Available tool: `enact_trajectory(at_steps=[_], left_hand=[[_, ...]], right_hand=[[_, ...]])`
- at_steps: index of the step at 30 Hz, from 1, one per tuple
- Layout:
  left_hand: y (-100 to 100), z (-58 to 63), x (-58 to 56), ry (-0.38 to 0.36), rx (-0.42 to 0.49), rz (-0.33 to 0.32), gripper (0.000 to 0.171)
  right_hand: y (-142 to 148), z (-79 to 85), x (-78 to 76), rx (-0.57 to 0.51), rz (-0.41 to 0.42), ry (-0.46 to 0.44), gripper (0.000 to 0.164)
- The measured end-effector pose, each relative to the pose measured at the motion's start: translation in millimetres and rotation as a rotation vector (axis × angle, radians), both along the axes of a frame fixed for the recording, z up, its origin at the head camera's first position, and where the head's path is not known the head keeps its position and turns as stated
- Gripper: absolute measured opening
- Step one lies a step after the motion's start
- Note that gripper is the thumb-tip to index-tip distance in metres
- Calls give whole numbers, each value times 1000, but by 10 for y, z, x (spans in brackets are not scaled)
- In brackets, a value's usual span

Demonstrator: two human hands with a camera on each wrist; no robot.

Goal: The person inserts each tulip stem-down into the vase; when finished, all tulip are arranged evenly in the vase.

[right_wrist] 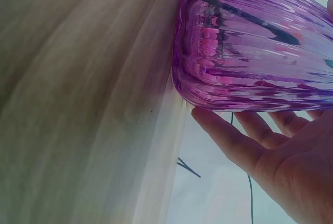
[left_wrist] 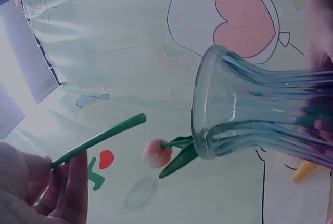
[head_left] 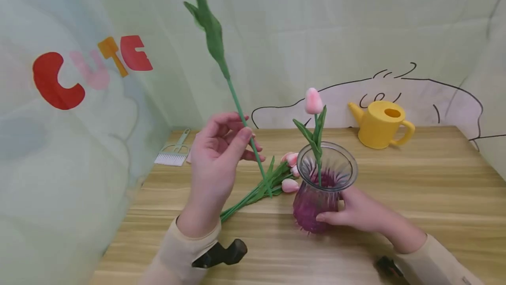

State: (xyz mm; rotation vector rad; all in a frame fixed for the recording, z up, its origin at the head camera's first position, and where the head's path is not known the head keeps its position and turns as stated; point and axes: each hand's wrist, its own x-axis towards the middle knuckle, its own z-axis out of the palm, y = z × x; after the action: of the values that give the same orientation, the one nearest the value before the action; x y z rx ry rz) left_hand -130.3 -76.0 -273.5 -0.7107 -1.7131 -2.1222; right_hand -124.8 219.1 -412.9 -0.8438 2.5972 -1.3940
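Observation:
Between thumb and fingers, my left hand (head_left: 215,168) pinches the green stem of a pink artificial tulip (head_left: 215,41). The bloom is up and the bare stem end points down and to the right, left of a vase. That stem end (left_wrist: 117,130) shows short of the vase mouth in the left wrist view. My right hand (head_left: 363,210) holds the ribbed glass vase (head_left: 312,206), purple toward its base, with the thumb in front and fingers around the far side. Another pink tulip (head_left: 314,101) stands in the vase, its leaves above the rim.
Several pink tulips (head_left: 272,177) lie bunched on the wooden table (head_left: 427,188), left of the vase. A yellow watering can (head_left: 377,124) stands at the back right. At the back left lies a small brush (head_left: 171,156). A printed cloth backdrop (head_left: 253,48) rises behind the table.

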Motion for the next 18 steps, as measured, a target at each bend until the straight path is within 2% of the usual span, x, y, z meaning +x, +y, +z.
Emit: enact_trajectory(at_steps=[4,8,13,18], left_hand=[[136,86,23,56,101,-21,23],[267,113,-17,109,139,-40,22],[377,32,-92,166,152,-22,19],[508,-71,-181,151,102,-79,22]], right_hand=[[-6,-3,-4,6,-18,4,74],[-6,7,-8,30,-24,2,73],[-12,-7,12,43,-13,-33,72],[-13,3,5,10,-13,12,72]])
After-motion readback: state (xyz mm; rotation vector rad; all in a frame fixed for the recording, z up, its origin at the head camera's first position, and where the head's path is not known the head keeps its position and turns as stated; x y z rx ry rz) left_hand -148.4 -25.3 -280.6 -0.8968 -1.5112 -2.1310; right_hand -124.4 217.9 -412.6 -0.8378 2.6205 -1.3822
